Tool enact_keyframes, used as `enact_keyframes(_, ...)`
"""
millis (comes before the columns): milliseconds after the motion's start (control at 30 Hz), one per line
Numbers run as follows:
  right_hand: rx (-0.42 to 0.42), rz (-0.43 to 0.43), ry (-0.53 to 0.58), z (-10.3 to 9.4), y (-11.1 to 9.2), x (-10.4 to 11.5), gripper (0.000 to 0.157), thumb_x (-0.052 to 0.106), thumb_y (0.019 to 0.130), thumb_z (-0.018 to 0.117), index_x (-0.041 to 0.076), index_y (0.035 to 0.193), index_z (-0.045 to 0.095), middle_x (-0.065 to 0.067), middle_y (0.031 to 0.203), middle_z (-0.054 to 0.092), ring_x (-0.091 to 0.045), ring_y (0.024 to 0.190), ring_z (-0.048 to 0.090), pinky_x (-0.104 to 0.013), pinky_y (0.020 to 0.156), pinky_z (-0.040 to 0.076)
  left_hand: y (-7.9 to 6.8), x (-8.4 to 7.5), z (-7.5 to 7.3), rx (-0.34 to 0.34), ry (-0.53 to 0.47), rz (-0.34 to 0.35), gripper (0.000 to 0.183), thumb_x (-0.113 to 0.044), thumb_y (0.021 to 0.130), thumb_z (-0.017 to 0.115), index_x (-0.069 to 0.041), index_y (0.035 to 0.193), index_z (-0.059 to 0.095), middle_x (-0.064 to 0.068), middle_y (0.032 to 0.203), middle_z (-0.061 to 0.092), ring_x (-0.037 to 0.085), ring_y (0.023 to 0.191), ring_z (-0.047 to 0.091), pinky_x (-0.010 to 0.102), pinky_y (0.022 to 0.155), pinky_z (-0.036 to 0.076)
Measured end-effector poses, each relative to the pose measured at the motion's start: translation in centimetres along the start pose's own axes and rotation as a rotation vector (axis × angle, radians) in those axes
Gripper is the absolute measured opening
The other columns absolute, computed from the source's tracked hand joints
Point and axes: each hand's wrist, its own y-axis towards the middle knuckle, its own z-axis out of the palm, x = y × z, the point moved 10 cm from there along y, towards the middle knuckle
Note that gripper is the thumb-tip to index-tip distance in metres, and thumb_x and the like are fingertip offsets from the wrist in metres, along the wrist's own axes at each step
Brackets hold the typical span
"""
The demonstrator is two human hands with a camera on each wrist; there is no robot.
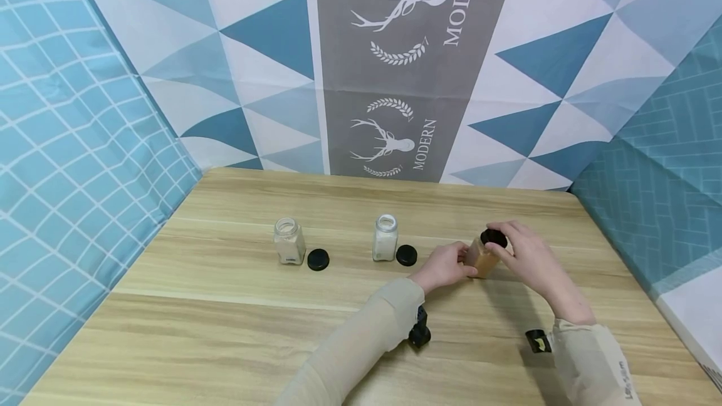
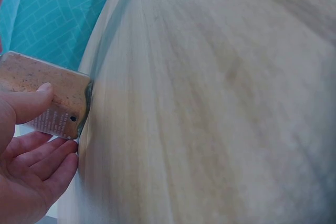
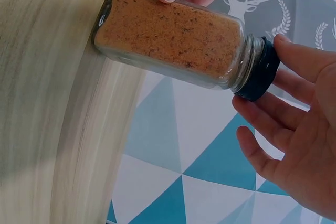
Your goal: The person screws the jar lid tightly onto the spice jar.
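Orange-brown seasoning [image 3: 168, 40] fills the glass jar [image 1: 483, 262] I'm watching on the tabletop [image 1: 225, 331], right of centre in the head view. The left hand [image 1: 444, 266] holds its body; the right hand [image 1: 529, 257] pinches the black cap [image 3: 260, 72]. I judge the cap is being worked; the next move calls for a steady left hold while twisting.

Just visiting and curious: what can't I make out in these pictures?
- Left wrist view: small print on the orange-filled jar is too blurred to read; its black lid falls outside the left edge.
- Right wrist view: the top edge cuts off much of the left hand.
- Head view: the dark mark on the leftmost jar is too small to read.
- Head view: the left sleeve partly hides a black device.
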Motion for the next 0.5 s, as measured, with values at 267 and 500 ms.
enact_keyframes(267,-0.004,-0.017,-0.008,0.05,-0.03,0.06,0.040,0.024,0.090,0.057,0.001,0.123,0.052,-0.019,0.112,0.056,-0.039,0.101,0.054,-0.053,0.080,0.044,0.18,0.17,0.21,0.004,-0.011,-0.001,0.042,-0.029,0.082,0.067,-0.014,0.120,0.056,-0.001,0.116,0.062,0.007,0.106,0.056,0.018,0.086,0.044)
enact_keyframes(500,0.002,-0.012,0.002,0.22,-0.06,0.05,0.041,0.024,0.090,0.057,0.002,0.124,0.052,-0.019,0.114,0.054,-0.039,0.103,0.052,-0.053,0.081,0.044,0.12,0.23,0.27,0.007,-0.019,-0.005,0.042,-0.029,0.082,0.067,-0.014,0.120,0.056,-0.001,0.116,0.061,0.007,0.106,0.056,0.018,0.086,0.045)
